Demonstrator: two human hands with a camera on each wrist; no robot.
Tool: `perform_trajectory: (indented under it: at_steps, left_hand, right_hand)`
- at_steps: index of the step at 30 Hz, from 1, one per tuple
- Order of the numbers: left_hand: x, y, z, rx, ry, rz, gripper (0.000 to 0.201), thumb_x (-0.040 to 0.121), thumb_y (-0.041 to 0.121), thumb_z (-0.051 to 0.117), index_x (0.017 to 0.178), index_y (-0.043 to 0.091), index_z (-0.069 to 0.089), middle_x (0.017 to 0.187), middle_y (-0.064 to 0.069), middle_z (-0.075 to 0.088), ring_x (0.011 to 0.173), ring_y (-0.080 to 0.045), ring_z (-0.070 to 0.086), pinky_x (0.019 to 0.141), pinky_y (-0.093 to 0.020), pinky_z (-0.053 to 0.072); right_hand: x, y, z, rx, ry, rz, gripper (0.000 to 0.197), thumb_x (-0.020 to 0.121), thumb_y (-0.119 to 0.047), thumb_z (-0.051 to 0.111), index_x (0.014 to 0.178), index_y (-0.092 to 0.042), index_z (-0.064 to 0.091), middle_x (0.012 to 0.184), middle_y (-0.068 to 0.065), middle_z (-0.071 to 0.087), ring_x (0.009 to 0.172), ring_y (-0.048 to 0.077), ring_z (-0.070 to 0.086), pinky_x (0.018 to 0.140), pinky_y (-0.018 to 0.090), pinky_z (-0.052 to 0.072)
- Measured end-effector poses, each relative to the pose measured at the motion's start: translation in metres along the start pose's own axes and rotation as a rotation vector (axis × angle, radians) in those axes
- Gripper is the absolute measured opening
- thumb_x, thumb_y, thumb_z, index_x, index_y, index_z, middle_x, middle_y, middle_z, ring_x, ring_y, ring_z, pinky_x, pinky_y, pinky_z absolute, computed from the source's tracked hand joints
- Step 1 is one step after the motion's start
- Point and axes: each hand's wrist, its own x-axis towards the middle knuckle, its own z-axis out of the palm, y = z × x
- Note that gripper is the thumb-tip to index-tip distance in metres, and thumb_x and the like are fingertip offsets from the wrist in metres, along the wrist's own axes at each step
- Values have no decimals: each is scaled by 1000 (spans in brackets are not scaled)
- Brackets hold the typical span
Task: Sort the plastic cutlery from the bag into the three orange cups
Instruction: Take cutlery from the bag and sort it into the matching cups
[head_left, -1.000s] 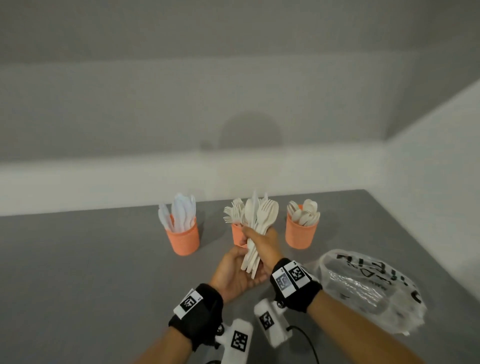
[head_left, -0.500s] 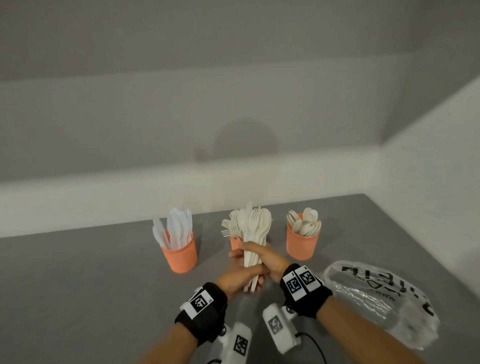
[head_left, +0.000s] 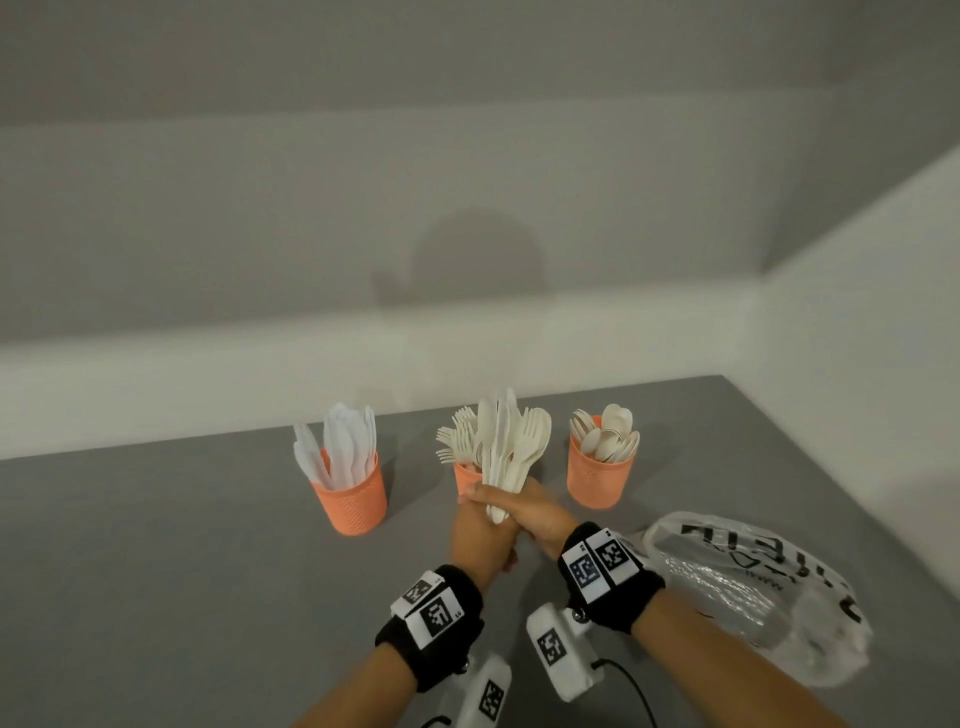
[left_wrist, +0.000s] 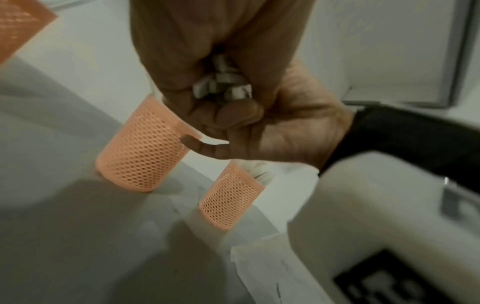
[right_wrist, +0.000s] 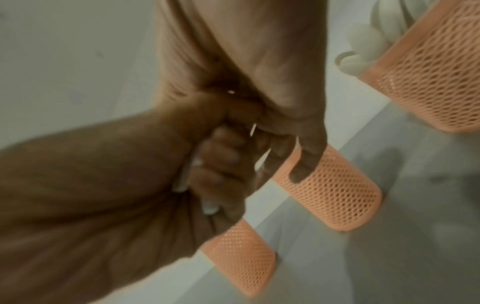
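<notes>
Three orange mesh cups stand in a row: the left cup (head_left: 353, 493) holds knives, the middle cup (head_left: 464, 475) forks, the right cup (head_left: 600, 475) spoons. A mixed bundle of white cutlery (head_left: 511, 447) stands upright in front of the middle cup, partly hiding it. My left hand (head_left: 480, 535) grips the handles from below. My right hand (head_left: 524, 512) wraps over them from the right. The handle ends (left_wrist: 223, 82) show between both curled hands. The left hand's fingers (right_wrist: 215, 185) are closed round the handles.
A crumpled clear plastic bag (head_left: 753, 587) with black print lies on the grey table (head_left: 156, 571) to the right of my right wrist. White walls close the table at the back and right. The cups stand near the back edge.
A second ago my right hand alone held the bundle, with the left hand open beneath. The left hand has since risen and closed round the handles.
</notes>
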Motion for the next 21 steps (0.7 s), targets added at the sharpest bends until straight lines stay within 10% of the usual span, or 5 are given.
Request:
perform_trajectory:
  at_steps: [4, 7, 10, 12, 21]
  left_hand:
    - [3, -1, 8, 313, -52, 47, 32, 92, 10, 47, 122, 2, 45, 91, -13, 64, 63, -23, 62, 57, -31, 52]
    - [2, 2, -5, 598, -193, 137, 48, 89, 8, 56, 133, -1, 38, 127, -14, 51, 114, -26, 54, 91, -19, 45]
    - [4, -1, -34, 245, -551, 134, 29, 89, 19, 61, 116, 10, 56, 96, 8, 59, 80, 7, 56, 75, -10, 45]
    - [11, -8, -49, 86, -596, -36, 19, 88, 28, 60, 102, 15, 59, 87, 10, 61, 71, 7, 55, 65, -8, 43]
    - [36, 11, -76, -386, -116, 12, 13, 94, 20, 49, 93, 18, 62, 86, 0, 65, 67, -6, 61, 67, -19, 47]
  right_hand:
    - [3, 1, -2, 6, 8, -35, 35, 85, -30, 65, 118, -16, 63, 98, 7, 74, 104, 9, 64, 98, 24, 41]
    - [5, -2, -5, 27, -1, -47, 27, 91, -26, 56, 115, -13, 61, 86, 6, 75, 89, 10, 69, 83, 22, 49]
    - [8, -7, -13, 248, 54, -20, 15, 93, -16, 52, 100, -5, 59, 63, 6, 70, 61, 17, 69, 62, 28, 57]
    - [9, -8, -21, 389, 68, 11, 8, 91, -14, 54, 85, -9, 56, 47, 0, 55, 43, 13, 57, 49, 25, 52]
    - [-9, -11, -23, 56, -213, 54, 10, 86, -5, 57, 92, -14, 58, 39, -9, 35, 30, 2, 31, 36, 15, 27]
